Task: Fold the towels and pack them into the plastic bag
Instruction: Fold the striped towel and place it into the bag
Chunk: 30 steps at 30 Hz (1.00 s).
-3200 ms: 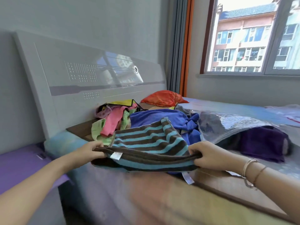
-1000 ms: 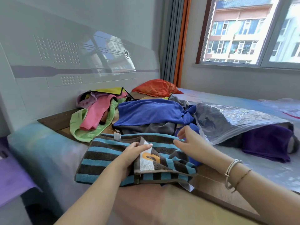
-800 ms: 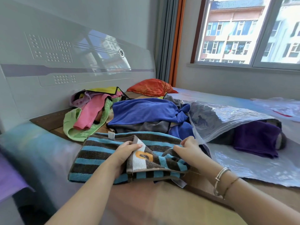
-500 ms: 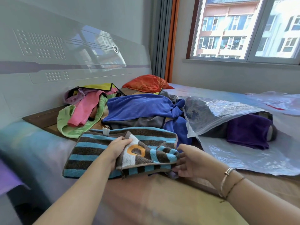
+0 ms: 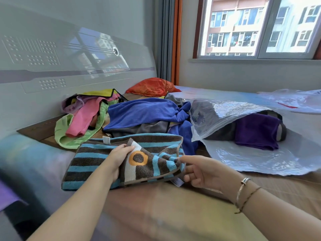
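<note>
A brown and blue striped towel (image 5: pixel 90 162) lies partly folded on the bed's near edge. My left hand (image 5: pixel 118 157) lies on its middle, fingers on the folded-over flap with the orange ring. My right hand (image 5: pixel 201 171) pinches the towel's right end between thumb and fingers. The clear plastic bag (image 5: pixel 260 153) lies open to the right, holding a purple towel (image 5: pixel 257 131) and a grey one. Behind the striped towel sit a blue towel (image 5: pixel 144 112) and a heap of pink and green towels (image 5: pixel 81 122).
An orange cushion (image 5: pixel 151 86) lies at the back by the curtain. The white headboard (image 5: pixel 69 66) runs along the left. A second plastic bag (image 5: pixel 295 101) lies at the far right under the window. The bed edge (image 5: pixel 156 214) is right below my arms.
The striped towel was laid flat and its right part folded over to the left. My right hand moved from the towel's top down to its right end and took hold there.
</note>
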Available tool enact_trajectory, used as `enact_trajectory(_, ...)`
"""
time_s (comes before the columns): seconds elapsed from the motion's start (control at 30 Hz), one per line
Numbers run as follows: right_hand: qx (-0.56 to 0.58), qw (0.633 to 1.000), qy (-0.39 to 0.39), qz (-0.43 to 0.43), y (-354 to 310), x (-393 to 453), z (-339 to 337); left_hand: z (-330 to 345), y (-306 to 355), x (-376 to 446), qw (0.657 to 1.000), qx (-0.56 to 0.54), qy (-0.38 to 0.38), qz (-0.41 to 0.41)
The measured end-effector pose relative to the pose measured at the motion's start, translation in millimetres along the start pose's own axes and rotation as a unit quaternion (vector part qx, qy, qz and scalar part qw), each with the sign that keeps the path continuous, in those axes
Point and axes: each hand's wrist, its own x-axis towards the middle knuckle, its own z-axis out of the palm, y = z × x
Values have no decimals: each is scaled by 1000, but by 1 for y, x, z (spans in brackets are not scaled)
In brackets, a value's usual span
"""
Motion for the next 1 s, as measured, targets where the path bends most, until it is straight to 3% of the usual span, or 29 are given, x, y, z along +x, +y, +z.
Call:
enact_trajectory(0.1, -54, 998, 13, -4, 1, -6, 1, 0, 2, -4, 1000, 10, 2, -7)
enact_trajectory(0.2, -77, 992, 91, -34, 3, -4, 0, 2, 9, -6, 999, 47, -3, -10)
enact_trajectory(0.33, -42, 987, 138, -71, 4, -8, -1, 11, 43, -3, 989, 138, 46, 13)
enact_trajectory(0.43, -55, 976, 170, -124, 5, -13, -6, 26, 79, -7, 994, 47, -91, -31)
enact_trajectory(0.5, -95, 966, 183, -155, 5, -16, -8, 40, 85, -9, 984, 66, -155, -50)
enact_trajectory(0.6, -199, 947, 194, -163, 10, -17, -9, 51, 67, -8, 980, 150, -125, -22)
enact_trajectory(0.67, -259, 933, 210, -138, 16, -14, -9, 52, 49, -7, 980, 178, -78, 47)
enact_trajectory(0.77, -325, 914, 226, -90, 17, -6, -5, 34, 31, -14, 941, 301, 5, 154)
enact_trajectory(0.83, -281, 933, 214, -72, 11, -2, 0, 20, 21, -22, 893, 407, 45, 188)
enact_trajectory(1.0, -131, 978, 146, -70, 2, -3, 16, -2, 8, -45, 839, 521, 31, 157)
